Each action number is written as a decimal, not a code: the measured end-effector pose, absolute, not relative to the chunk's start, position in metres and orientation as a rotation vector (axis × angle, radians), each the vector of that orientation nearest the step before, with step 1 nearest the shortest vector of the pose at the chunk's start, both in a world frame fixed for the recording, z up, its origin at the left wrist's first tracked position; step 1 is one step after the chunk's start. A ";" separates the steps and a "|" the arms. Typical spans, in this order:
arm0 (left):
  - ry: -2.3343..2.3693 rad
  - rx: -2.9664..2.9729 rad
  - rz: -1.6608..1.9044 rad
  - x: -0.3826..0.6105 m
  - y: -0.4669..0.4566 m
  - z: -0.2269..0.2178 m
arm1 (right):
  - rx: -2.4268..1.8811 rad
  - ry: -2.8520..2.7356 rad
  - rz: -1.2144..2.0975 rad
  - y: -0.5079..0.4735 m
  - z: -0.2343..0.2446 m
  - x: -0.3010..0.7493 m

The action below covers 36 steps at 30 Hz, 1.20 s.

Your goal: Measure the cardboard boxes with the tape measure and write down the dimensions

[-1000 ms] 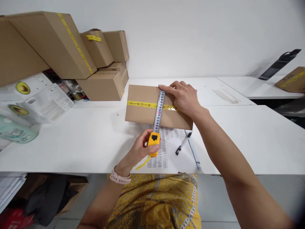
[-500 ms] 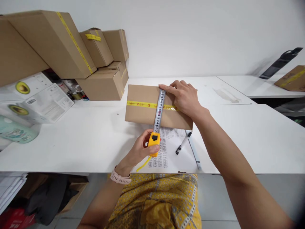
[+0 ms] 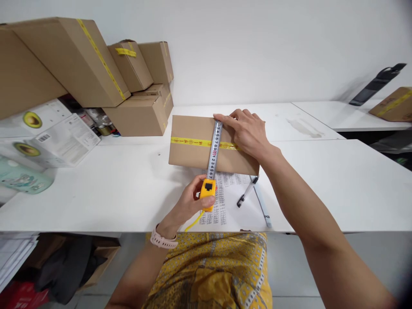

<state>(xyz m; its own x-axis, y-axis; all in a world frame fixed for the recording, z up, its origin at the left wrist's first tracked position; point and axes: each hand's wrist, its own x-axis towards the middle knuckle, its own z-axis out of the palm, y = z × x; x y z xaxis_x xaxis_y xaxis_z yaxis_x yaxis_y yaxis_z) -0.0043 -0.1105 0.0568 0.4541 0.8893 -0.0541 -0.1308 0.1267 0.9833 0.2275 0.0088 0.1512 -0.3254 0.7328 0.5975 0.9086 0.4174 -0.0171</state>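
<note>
A small cardboard box (image 3: 189,152), banded with printed yellow tape, sits on the white table over written sheets. My left hand (image 3: 193,195) is closed round a yellow tape measure (image 3: 208,186) just off the box's near edge. Its silver blade (image 3: 214,150) runs out across the top of the box to the far edge. There my right hand (image 3: 249,131) grips the box, its index finger on the blade's end and the other fingers bent over the far side. Partly under the box lies a paper of handwritten columns (image 3: 238,212), with a black-capped pen (image 3: 247,192) on it.
Stacked cardboard boxes (image 3: 138,113) rise at the back left. White cartons with avocado pictures (image 3: 80,139) and a mint-green bottle (image 3: 27,178) stand left. At the far right are a dark bottle (image 3: 375,86) and another taped box (image 3: 394,105). The table edge runs before my lap.
Both hands, the box and the tape measure keep their places. Only a very slight shift of the whole view shows.
</note>
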 end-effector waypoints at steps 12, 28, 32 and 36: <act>0.903 1.354 0.830 -0.015 -0.160 0.008 | -1.489 -2.075 -0.501 -0.029 0.137 0.212; 0.930 1.453 0.724 -0.016 -0.159 0.004 | -1.191 -2.047 -0.651 -0.046 0.048 0.249; 0.930 1.435 0.725 -0.016 -0.159 0.001 | -1.286 -2.039 -0.584 -0.039 0.045 0.254; 0.918 1.436 0.725 -0.016 -0.159 -0.001 | -1.306 -1.989 -0.601 -0.028 0.042 0.260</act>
